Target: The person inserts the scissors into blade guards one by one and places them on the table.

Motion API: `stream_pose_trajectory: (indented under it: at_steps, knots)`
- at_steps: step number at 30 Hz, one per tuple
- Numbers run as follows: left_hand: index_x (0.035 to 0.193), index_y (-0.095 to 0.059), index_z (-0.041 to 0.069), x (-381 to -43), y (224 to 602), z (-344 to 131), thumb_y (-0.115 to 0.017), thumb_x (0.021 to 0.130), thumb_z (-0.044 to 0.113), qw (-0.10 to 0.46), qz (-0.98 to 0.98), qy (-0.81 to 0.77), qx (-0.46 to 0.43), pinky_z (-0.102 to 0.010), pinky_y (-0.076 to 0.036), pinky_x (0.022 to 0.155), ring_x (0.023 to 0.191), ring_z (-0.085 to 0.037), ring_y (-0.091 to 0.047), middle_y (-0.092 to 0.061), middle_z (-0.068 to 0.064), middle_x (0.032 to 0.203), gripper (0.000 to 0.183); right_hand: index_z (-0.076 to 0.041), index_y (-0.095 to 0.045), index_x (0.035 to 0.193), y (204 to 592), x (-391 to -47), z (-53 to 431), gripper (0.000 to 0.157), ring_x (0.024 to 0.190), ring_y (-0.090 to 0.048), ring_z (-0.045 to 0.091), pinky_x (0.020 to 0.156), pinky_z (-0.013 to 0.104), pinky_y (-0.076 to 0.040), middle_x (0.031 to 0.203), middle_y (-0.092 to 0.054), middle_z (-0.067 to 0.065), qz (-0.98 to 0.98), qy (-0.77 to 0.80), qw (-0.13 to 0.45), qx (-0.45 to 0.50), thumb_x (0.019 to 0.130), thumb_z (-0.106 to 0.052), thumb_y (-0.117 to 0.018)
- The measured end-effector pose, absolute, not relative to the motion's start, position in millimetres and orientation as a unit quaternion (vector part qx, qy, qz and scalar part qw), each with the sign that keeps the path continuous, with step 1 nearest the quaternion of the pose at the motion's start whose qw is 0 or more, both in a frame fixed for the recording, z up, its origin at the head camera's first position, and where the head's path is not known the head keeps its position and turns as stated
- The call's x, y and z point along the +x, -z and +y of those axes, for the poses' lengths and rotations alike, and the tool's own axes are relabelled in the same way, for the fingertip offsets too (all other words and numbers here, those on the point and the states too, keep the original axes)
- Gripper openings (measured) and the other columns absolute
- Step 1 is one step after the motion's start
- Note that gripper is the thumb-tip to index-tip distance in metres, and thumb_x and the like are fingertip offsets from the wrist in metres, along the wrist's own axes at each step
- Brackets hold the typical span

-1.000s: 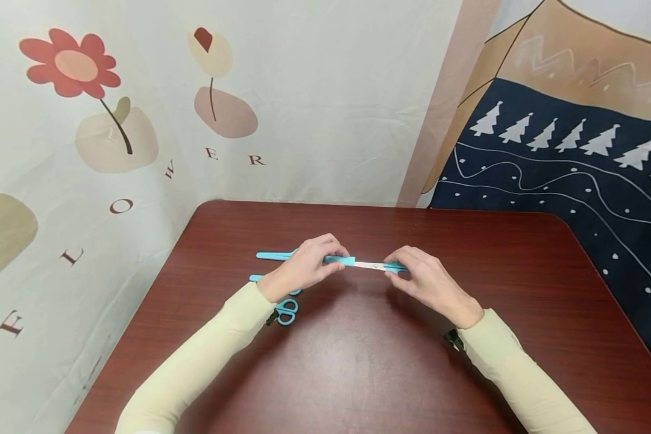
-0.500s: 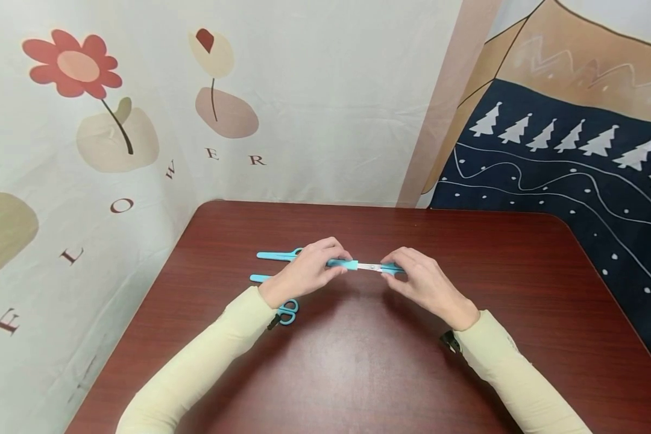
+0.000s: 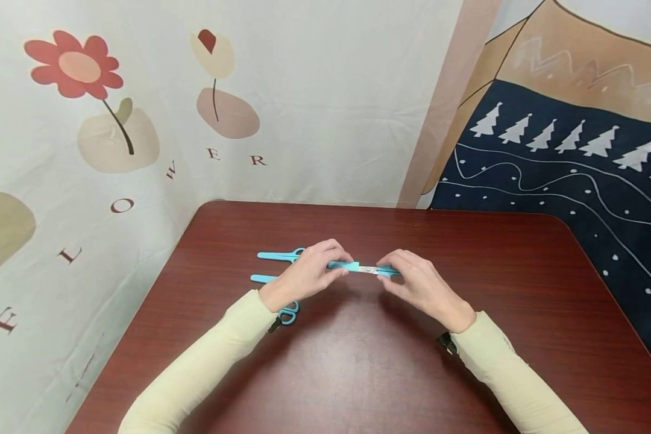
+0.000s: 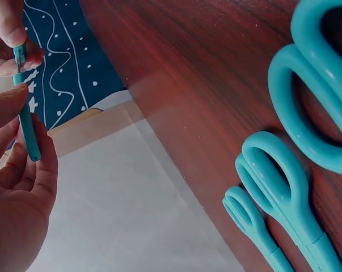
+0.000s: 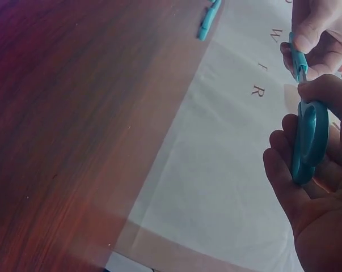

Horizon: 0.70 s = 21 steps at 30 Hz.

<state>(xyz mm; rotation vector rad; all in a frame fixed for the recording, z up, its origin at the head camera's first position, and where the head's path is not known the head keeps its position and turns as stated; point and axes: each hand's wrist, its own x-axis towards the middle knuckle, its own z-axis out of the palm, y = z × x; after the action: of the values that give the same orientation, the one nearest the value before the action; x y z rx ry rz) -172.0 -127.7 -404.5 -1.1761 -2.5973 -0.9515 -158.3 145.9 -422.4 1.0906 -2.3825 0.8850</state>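
Note:
A pair of turquoise-handled scissors (image 3: 367, 270) is held level over the middle of the table, its blades partly inside a turquoise blade cover (image 3: 349, 266). My left hand (image 3: 316, 271) pinches the cover (image 4: 26, 127) between thumb and fingers. On the other side, my right hand (image 3: 422, 284) grips the scissors by their handles (image 5: 313, 133), thumb on top. A short stretch of bare metal shows between the two hands. Much of the cover lies hidden behind the left fingers in the head view.
Three covered scissors of differing sizes lie by my left arm: one at the back (image 3: 275, 256), one in the middle (image 3: 261, 278), and one nearer me (image 3: 288, 316), partly behind the wrist. The brown table (image 3: 466, 361) meets a printed cloth (image 3: 325, 120) at its far edge.
My right hand has moved left toward the left hand, and the blades sit deeper in the cover, with less metal showing. The left hand has shifted slightly toward me.

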Motion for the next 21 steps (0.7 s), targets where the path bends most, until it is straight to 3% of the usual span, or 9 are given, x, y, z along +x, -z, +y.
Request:
stream_pose_trajectory:
  at_steps: [21]
  knots:
    - [0.107, -0.073, 0.010, -167.1, 401.8, -126.0, -0.078, 0.094, 0.011, 0.077, -0.862, 0.302, -0.400, -0.028, -0.055, 0.076, 0.087, -0.011, -0.060, -0.063, 0.000, 0.105, 0.014, -0.010, -0.071, 0.104, 419.0, -155.6, 140.6, 0.026, 0.088, -0.062, 0.011, 0.074, 0.031, -0.058, 0.099, -0.067, -0.002, -0.844, -0.310, 0.193, 0.394, 0.083, -0.004, -0.085]
